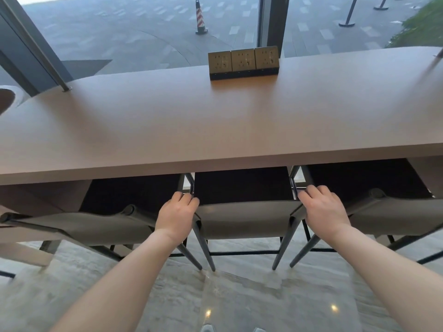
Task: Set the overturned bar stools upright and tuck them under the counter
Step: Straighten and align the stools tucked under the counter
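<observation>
**Both hands on the middle stool at the counter**

Three bar stools stand upright side by side, their seats partly under the front edge of the long brown counter (215,121). The left hand (176,215) grips the left corner of the middle stool (244,218), fingers curled over the top of its low grey backrest by the dark frame post. The right hand (322,208) grasps the right corner of the same backrest, fingers wrapped over the edge. The left stool (96,226) stands just beside the middle one, its near legs close to the middle stool's; the right stool (395,214) stands just beside it on the other side. All visible legs rest on the pale stone floor (239,295). On the counter's far edge sits a block of three sockets (244,63), against the window. Outside, a striped traffic cone (200,17) stands on the pavement.
</observation>
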Tool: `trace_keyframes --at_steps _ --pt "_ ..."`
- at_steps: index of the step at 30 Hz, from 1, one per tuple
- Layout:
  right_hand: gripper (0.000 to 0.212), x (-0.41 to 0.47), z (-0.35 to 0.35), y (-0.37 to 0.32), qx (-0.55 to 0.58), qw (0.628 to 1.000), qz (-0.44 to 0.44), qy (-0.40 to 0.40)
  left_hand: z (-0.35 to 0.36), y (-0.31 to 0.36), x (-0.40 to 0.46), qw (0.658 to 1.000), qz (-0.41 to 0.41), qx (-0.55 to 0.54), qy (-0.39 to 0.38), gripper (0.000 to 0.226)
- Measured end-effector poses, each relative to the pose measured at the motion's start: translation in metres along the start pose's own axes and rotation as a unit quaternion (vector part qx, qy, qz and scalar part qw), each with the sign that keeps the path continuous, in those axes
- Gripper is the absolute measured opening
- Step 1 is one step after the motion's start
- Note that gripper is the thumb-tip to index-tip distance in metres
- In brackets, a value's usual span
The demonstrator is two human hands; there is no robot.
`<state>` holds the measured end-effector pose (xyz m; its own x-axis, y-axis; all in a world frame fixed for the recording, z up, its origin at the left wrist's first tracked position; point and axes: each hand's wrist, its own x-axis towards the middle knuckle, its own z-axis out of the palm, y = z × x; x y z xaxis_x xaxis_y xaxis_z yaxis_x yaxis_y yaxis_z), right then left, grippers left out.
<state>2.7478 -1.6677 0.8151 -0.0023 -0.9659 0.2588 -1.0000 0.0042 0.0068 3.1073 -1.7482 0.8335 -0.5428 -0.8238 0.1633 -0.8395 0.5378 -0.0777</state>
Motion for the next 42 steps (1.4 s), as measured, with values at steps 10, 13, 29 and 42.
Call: trace_keyframes --at_steps 10,13,29,42 --pt "0.04 0.007 -0.017 -0.007 -0.001 0.998 0.002 -0.056 -0.012 0.02 -0.007 0.997 -0.043 -0.058 0.005 0.027" --pt "0.028 0.007 -0.025 -0.014 0.02 0.998 -0.003 -0.056 -0.022 0.042 -0.002 0.989 -0.046 -0.138 0.01 0.024" --pt "0.027 -0.046 -0.062 -0.018 0.302 0.943 0.141 -0.017 -0.056 0.147 0.025 0.875 -0.036 -0.482 -0.029 0.017" --pt "0.024 -0.086 -0.083 -0.007 0.365 0.888 0.275 0.042 -0.062 0.179 0.027 0.791 -0.04 -0.605 -0.081 0.018"
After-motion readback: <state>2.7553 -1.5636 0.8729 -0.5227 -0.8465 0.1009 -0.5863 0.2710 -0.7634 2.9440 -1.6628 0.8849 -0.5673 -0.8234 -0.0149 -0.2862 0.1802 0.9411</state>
